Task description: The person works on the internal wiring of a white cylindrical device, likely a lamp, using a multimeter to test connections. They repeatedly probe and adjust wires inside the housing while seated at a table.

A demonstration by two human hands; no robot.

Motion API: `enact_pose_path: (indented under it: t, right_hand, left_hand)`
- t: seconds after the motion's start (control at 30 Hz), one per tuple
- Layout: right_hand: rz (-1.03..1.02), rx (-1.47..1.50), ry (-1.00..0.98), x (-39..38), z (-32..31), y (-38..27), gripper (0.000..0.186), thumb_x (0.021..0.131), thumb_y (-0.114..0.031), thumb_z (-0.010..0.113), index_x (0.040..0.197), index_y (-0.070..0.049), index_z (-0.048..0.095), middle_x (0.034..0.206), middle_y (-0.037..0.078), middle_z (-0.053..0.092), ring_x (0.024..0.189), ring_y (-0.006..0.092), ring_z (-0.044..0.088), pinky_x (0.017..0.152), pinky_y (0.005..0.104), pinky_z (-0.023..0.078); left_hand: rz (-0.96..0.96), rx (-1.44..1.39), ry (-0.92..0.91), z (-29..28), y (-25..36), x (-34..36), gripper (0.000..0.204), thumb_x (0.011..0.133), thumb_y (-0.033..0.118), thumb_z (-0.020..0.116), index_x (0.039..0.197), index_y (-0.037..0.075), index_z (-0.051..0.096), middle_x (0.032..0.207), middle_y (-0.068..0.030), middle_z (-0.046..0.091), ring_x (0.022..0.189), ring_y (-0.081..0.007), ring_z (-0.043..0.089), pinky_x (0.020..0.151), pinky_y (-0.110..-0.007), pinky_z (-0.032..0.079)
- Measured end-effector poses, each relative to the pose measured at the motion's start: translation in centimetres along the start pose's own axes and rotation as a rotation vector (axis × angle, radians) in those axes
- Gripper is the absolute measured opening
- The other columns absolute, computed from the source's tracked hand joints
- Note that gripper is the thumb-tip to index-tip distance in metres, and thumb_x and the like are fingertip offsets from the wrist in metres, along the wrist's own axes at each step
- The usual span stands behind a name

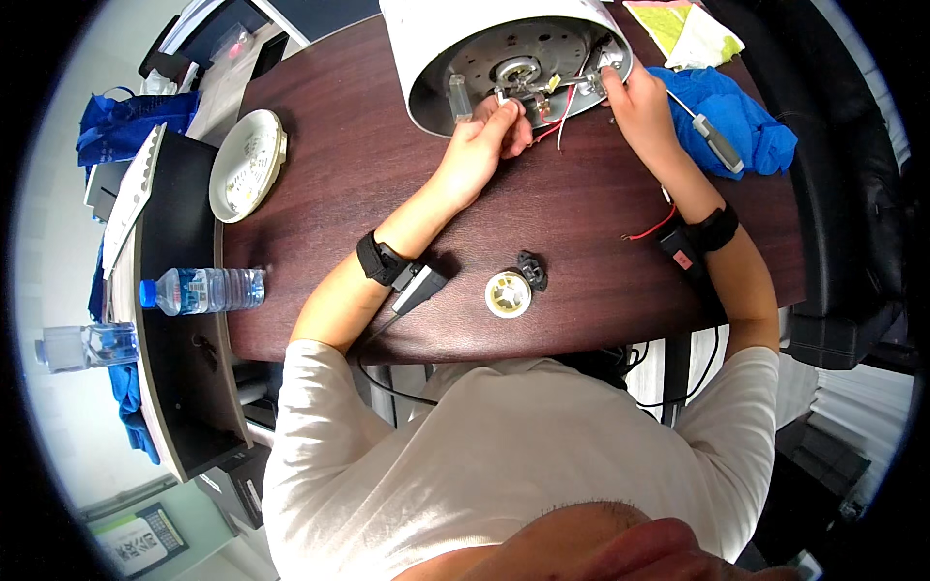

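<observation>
A white cylindrical housing (pixel 418 60) lies on its side at the far end of the table, its open end facing me. Inside are a metal back plate, a round socket-like part (pixel 517 71), and red and white wires (pixel 568 114). My left hand (pixel 492 131) is closed in a pinch at the lower edge of the opening, with a small white piece showing at its fingertips. At the right rim, my right hand (pixel 635 97) has its fingers closed beside a small metal bracket (pixel 590 85). What exactly either hand grips is partly hidden.
A grey-handled screwdriver (pixel 717 143) lies on a blue cloth (pixel 765 131) at right. Nearer me sit a round white-and-gold part (pixel 508 294) and a small black piece (pixel 532 270). A white round bowl-like cover (pixel 250 165) and a water bottle (pixel 208 290) are at left.
</observation>
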State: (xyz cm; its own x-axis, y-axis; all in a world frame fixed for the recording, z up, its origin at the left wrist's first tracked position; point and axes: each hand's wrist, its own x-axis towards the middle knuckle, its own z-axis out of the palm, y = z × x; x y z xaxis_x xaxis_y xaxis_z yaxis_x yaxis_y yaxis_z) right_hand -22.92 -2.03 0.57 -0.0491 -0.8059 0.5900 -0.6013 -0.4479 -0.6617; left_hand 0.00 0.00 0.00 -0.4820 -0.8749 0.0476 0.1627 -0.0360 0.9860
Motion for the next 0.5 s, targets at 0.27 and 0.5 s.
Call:
enact_pose_path:
  t: [0.27, 0.5]
  right_hand:
    - [-0.007, -0.026, -0.012, 0.47, -0.6, 0.28, 0.02, 0.087, -0.018, 0.053, 0.089, 0.002, 0.054, 0.067, 0.022, 0.06, 0.063, 0.0401, 0.059, 0.056, 0.0432, 0.047]
    - [0.0, -0.002, -0.014, 0.37, -0.4, 0.54, 0.02, 0.087, -0.018, 0.054, 0.086, 0.002, 0.054, 0.068, 0.023, 0.06, 0.064, 0.0404, 0.06, 0.056, 0.0434, 0.047]
  left_hand:
    - [0.027, 0.01, 0.013, 0.65, -0.1, 0.5, 0.02, 0.098, 0.023, 0.038, 0.095, 0.006, 0.048, 0.074, -0.0029, 0.051, 0.066, -0.0103, 0.042, 0.061, -0.022, 0.034]
    - [0.023, -0.008, 0.055, 0.71, -0.13, 0.22, 0.021, 0.098, 0.021, 0.037, 0.099, 0.005, 0.049, 0.074, -0.0034, 0.054, 0.065, -0.0099, 0.043, 0.06, -0.022, 0.035]
